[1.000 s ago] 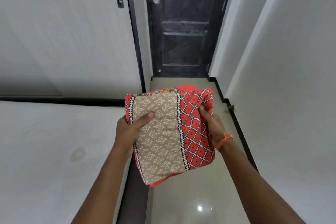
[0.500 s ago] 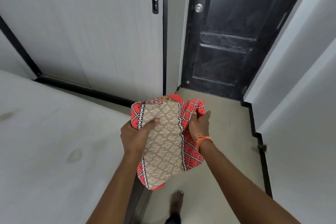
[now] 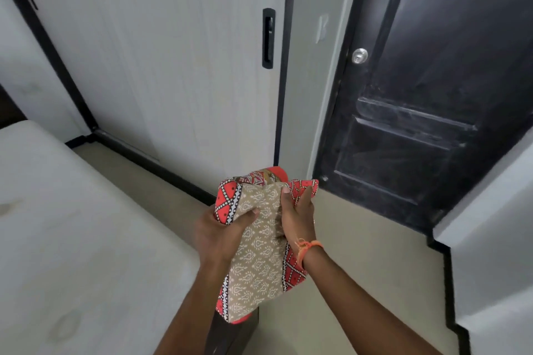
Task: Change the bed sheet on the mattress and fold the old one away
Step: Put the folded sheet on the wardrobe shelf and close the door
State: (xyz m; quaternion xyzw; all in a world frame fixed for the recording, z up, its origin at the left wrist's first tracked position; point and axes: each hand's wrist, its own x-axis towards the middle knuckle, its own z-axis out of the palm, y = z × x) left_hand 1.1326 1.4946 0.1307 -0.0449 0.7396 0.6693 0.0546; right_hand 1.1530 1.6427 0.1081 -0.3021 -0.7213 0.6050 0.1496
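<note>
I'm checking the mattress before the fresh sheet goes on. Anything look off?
Yes: the bare mattress shows faint stains near its left edge and lower down. The folded sheet, gripped by both hands, looks neat.

A black door (image 3: pixel 427 112) with a round knob (image 3: pixel 359 56) stands beside a pale sliding wardrobe (image 3: pixel 178 66); beige floor (image 3: pixel 360 268) below.

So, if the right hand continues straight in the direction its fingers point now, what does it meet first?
The right hand grips the folded sheet, fingers pointing up and away. Past the cloth the line looks free until the pale strip of wall between the sliding door and the black door, though depth is unclear.
</note>
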